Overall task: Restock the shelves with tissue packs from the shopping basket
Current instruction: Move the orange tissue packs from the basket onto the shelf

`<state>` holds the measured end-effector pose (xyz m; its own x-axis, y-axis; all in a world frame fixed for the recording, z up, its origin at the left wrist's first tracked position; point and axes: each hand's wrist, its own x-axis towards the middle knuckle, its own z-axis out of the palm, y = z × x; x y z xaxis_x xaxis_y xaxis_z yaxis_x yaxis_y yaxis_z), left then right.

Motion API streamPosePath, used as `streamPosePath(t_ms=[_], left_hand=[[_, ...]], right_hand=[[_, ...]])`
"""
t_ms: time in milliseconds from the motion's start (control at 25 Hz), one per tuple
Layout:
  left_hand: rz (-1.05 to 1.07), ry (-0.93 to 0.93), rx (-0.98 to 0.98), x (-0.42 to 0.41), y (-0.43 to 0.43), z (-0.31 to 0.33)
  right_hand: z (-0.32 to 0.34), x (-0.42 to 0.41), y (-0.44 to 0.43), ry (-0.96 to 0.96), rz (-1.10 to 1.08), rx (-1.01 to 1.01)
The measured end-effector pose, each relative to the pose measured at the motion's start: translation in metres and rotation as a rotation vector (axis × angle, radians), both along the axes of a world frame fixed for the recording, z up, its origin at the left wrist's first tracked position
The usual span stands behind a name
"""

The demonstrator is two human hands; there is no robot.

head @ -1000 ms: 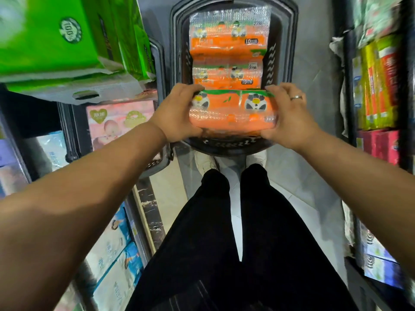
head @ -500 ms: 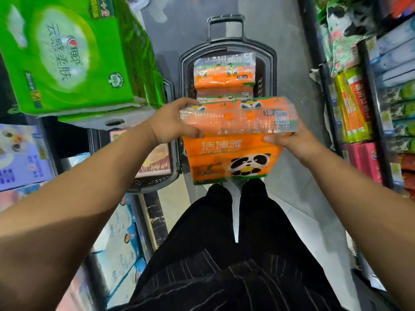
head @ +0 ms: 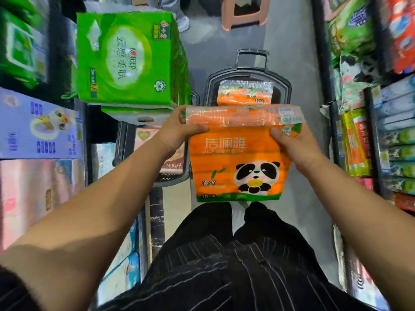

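Both hands, left hand (head: pixel 177 131) and right hand (head: pixel 292 142), grip orange panda-print plastic-wrapped tissue pack (head: pixel 238 162) by top corners, centre frame. Hold level; support base when shelving.

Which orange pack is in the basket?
The far pack, lying in the black basket. The panda pack is out of it, gripped by the left hand and right hand.

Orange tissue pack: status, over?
Left hand, right hand both grip orange tissue pack. Held above shopping basket; another pack inside. Green box close on left.
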<state>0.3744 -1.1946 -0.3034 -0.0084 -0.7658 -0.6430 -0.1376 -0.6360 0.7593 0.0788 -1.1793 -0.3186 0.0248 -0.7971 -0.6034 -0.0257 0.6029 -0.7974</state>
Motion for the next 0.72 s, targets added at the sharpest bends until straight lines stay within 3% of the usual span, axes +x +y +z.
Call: streamPosePath(t_ms=[280, 520, 720], left_hand=[[0.432, 0.182, -0.153, -0.006, 0.063, 0.046], [0.514, 0.017, -0.222, -0.003, 0.142, 0.083], [0.925, 0.069, -0.317, -0.014, 0.208, 0.11]], right_hand=[[0.05, 0.027, -0.022, -0.04, 0.163, -0.07], [0.089, 0.058, -0.02, -0.079, 0.369, -0.071], [0.119, 0.104, -0.003, -0.155, 0.559, -0.06]])
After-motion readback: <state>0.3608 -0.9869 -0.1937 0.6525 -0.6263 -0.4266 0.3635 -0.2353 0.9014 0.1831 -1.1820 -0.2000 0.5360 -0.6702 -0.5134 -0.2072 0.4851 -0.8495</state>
